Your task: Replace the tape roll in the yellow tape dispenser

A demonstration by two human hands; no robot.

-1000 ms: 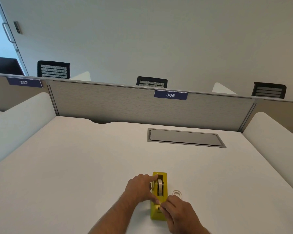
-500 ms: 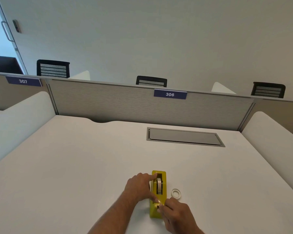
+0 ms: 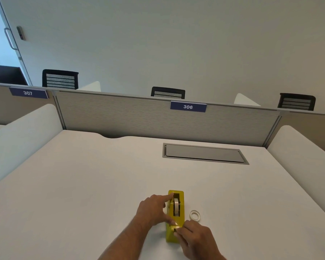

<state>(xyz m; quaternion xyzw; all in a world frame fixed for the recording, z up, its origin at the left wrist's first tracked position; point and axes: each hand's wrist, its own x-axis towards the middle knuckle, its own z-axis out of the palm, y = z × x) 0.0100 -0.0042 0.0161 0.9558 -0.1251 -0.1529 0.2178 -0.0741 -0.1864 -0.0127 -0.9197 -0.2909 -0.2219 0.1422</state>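
Yellow tape dispenser (image 3: 174,220) sits on the white surface (image 3: 83,184), roll (image 3: 176,204) seated. Our left hand (image 3: 154,210) braces its side, fingers spread; right hand (image 3: 195,239) fingers pinch the tape end at the cutter. Spare roll (image 3: 195,215) lies just beside. Risk: tape tears crooked or sticks to our fingers if pulled skewed.

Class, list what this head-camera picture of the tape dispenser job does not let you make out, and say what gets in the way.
- Head view: cutter end of the yellow tape dispenser, covered by the right hand.
- Its left side, behind the left hand.
- Small tape roll on the desk: too small to judge remaining tape.
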